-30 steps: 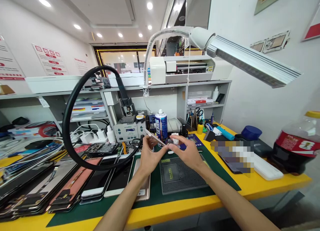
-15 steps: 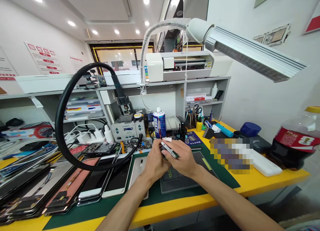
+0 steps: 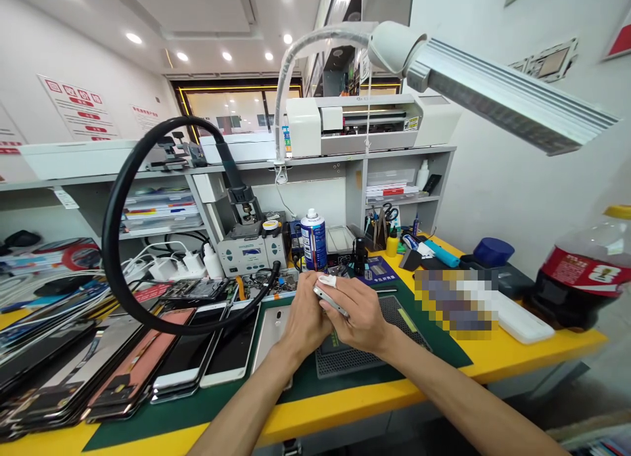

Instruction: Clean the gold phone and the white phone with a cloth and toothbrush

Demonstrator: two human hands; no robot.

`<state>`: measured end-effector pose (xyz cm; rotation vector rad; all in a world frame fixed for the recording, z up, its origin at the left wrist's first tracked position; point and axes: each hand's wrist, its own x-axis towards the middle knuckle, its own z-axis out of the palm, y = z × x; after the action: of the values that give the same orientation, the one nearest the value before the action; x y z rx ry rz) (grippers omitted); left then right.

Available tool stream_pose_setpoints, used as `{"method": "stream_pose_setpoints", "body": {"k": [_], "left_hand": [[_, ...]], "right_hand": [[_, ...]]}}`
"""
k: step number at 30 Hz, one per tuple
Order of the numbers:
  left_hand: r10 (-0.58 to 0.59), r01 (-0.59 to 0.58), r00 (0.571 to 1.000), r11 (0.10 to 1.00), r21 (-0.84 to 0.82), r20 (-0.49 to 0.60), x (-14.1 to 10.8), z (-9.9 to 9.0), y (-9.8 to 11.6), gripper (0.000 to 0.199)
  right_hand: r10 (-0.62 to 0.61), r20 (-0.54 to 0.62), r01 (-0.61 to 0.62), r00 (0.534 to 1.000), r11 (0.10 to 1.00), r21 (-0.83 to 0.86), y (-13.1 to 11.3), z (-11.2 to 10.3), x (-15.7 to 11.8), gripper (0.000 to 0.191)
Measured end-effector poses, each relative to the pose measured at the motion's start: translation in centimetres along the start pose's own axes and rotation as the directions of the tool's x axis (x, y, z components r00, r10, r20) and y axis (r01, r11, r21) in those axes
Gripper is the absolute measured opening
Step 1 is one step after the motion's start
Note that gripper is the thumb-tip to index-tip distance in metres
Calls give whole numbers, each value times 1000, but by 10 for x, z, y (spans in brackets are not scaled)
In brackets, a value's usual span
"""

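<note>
A small phone with a silver edge (image 3: 331, 301) is held on its side between my two hands. My left hand (image 3: 305, 315) wraps round its far side, the fingers mostly hidden. My right hand (image 3: 359, 315) grips the near side and presses a white tissue (image 3: 327, 281) against its upper edge. Beneath the hands lies a grey textured pad (image 3: 367, 364) on the green mat (image 3: 444, 351). A gold phone back (image 3: 271, 338) rests just left of my left wrist.
Phones and screens (image 3: 231, 351) line the left side, under a looped black hose (image 3: 109, 246). Behind my hands stands a blue spray can (image 3: 314, 240). A lamp (image 3: 497, 91) hangs above right; a cola bottle (image 3: 582, 278) stands at the right edge.
The phone has tilted slightly in my hands, and my right fingers with the tissue have shifted a little along its edge. The camera view has moved slightly.
</note>
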<state>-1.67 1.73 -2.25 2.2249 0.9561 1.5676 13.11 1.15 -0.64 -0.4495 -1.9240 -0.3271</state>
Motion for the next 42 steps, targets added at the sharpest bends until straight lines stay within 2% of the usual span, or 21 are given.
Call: {"method": "stream_pose_setpoints", "body": {"k": [5, 11, 13, 15, 17, 20, 22, 25, 29, 31, 34, 36, 39, 42], "left_hand": [[13, -13, 1000, 1000, 15, -9, -1, -1, 1, 31], [36, -38, 999, 994, 104, 24, -2, -3, -5, 34], [27, -29, 999, 990, 138, 16, -2, -3, -6, 39], [17, -17, 1000, 985, 171, 2, -1, -2, -4, 44], [-7, 2, 1000, 982, 189, 28, -1, -1, 1, 53], [-97, 75, 987, 982, 175, 125, -1, 0, 11, 72], [-165, 137, 972, 977, 165, 167, -1, -1, 16, 76], [-237, 193, 949, 958, 212, 209, -1, -4, 21, 75], [-264, 195, 936, 939, 282, 231, 0, -5, 24, 73], [-257, 183, 937, 938, 295, 236, 1, -5, 25, 73], [-250, 183, 940, 945, 272, 234, 2, -5, 27, 76], [-268, 235, 938, 958, 165, 218, 3, -7, 28, 72], [-325, 352, 911, 934, -66, 256, 7, -12, 25, 48], [-310, 385, 895, 900, -205, 320, 9, -15, 18, 31]], "right_hand": [[22, -8, -22, 1000, 1000, 4, -1, 1, -1, 37], [57, -80, -57, 995, 998, 3, -2, 3, -1, 30], [112, -99, -110, 989, 994, 26, -3, 2, 0, 28], [241, -98, -231, 966, 968, 101, -2, -1, 3, 26], [429, -54, -412, 901, 890, 197, 0, -4, 5, 24], [664, 36, -645, 747, 710, 282, 6, -7, 7, 30], [742, 69, -717, 667, 614, 329, 10, -8, 8, 37], [792, 126, -743, 597, 487, 460, 14, -7, 9, 45], [798, 205, -739, 567, 383, 554, 16, -7, 11, 54], [801, 222, -748, 556, 366, 553, 17, -8, 13, 48], [826, 233, -769, 513, 323, 551, 19, -10, 15, 33], [840, 254, -778, 479, 273, 565, 21, -12, 16, 34], [835, 319, -728, 448, 134, 672, 27, -15, 16, 33], [808, 335, -647, 485, 74, 759, 35, -22, 15, 28]]}}
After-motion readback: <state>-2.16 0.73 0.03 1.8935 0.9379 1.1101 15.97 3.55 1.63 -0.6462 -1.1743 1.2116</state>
